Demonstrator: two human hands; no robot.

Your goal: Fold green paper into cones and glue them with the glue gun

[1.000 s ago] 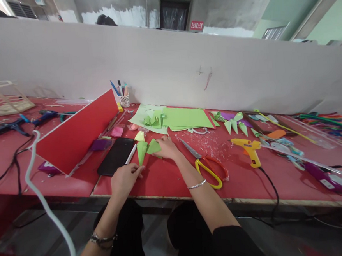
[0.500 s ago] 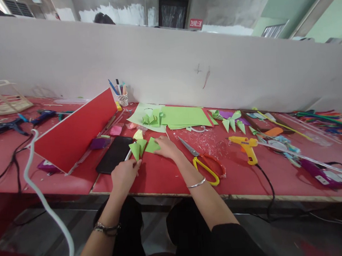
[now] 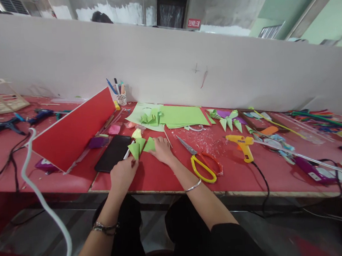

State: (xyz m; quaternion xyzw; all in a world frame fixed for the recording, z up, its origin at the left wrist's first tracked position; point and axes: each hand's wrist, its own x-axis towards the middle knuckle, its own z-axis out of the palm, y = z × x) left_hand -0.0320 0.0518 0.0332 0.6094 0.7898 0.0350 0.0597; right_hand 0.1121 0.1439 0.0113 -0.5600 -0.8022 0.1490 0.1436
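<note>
Hands, two, both at work on green paper at the near middle of the red table [image 3: 168,179]. Left hand [image 3: 122,174]: fingertips pinched on a folded green cone [image 3: 134,150], held point-down just above the table beside a black phone [image 3: 113,152]. Right hand [image 3: 161,151]: fingers spread flat, pressing a second green folded piece [image 3: 149,145] against the table; the two pieces touch at their upper edges.

Handling note, as judgement: keep the flat piece pinned while the cone's edge is lined up against it, and crease from the point outward so the paper does not spring open.

Count:
- green pieces in hand, 2; one paler scrap [image 3: 137,134] just behind them
- scissors [image 3: 201,165], yellow-handled, 1, near the right wrist
- glue gun [image 3: 242,144], yellow, 1, corded
- green paper sheets [image 3: 182,116], a stack, number not clear
- finished green cones [image 3: 230,123] farther right, about 4
- pen cup [image 3: 121,98], 1
</note>
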